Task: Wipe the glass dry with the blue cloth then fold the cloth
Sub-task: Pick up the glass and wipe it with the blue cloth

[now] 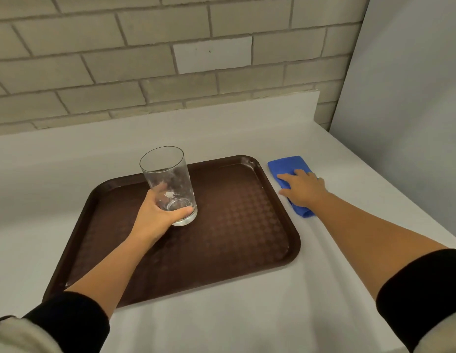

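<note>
Two hands work: left hand (155, 212) wraps fingers round the slick, fragile glass (168, 184) low over the tray (247, 225); right hand (302, 189) spreads fingers on the soft cloth (288, 165) beside it.

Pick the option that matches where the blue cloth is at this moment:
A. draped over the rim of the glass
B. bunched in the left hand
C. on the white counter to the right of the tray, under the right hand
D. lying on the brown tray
C: the blue cloth lies on the white counter beside the tray, with the right hand resting on it, while the left hand grips the glass.
</note>
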